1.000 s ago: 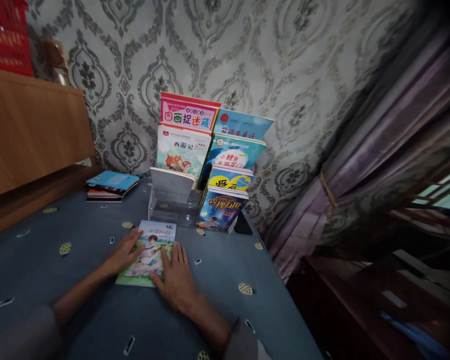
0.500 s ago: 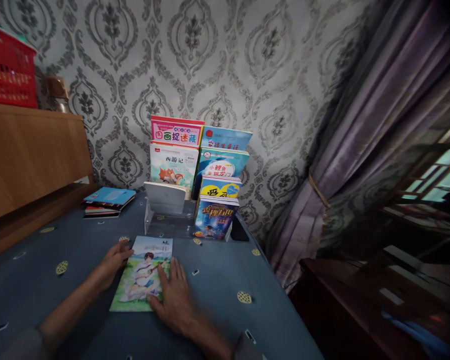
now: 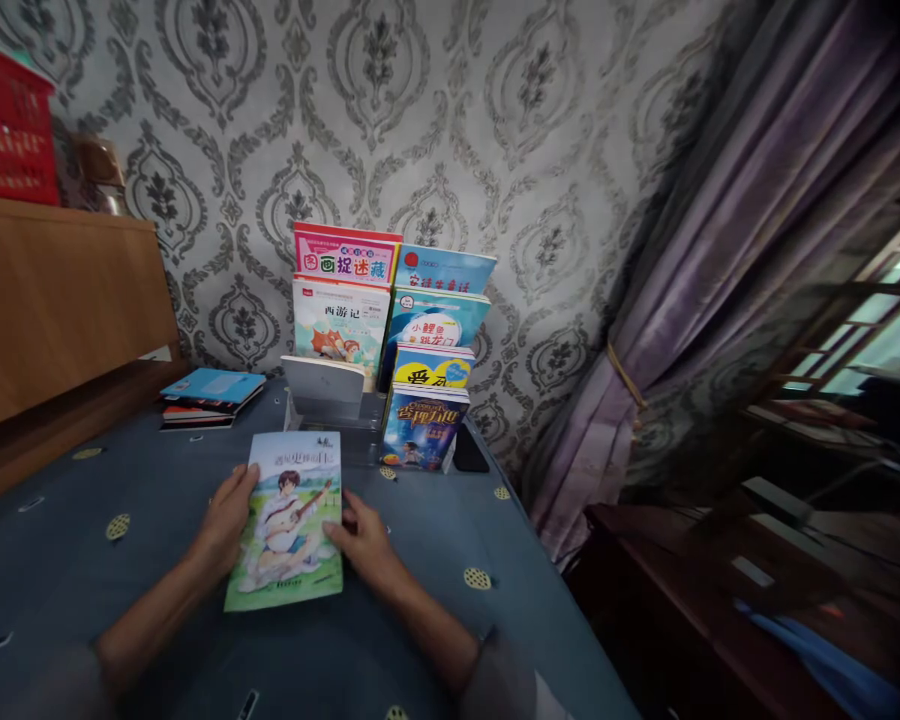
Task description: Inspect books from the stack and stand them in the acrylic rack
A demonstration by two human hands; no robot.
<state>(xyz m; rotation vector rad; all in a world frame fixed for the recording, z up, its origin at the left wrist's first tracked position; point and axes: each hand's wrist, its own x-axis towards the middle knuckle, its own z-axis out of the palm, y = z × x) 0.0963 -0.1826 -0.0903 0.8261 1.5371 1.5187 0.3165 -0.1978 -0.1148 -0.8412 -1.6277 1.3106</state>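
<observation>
Between both hands is a thin book (image 3: 292, 530) with a guitar player on a green and blue cover, tilted up off the table. My left hand (image 3: 229, 515) grips its left edge. My right hand (image 3: 367, 540) grips the right edge, thumb on the cover and fingers behind it. Just beyond stands a clear tiered book rack (image 3: 334, 440) with several books. A pale grey book (image 3: 322, 388) leans in its front left slot; behind it is a white-covered book (image 3: 341, 325). A dark blue book (image 3: 424, 428) fills the front right slot.
A small stack of books (image 3: 214, 393) lies left of the rack. A dark phone (image 3: 470, 450) lies to its right. The wooden cabinet (image 3: 67, 300) bounds the left side, with a red basket (image 3: 11, 125) on top. A purple curtain (image 3: 645, 330) hangs at right.
The book has been raised from lying flat on the table to a tilted position. My right hand has gone from resting on the cover to gripping the right edge.
</observation>
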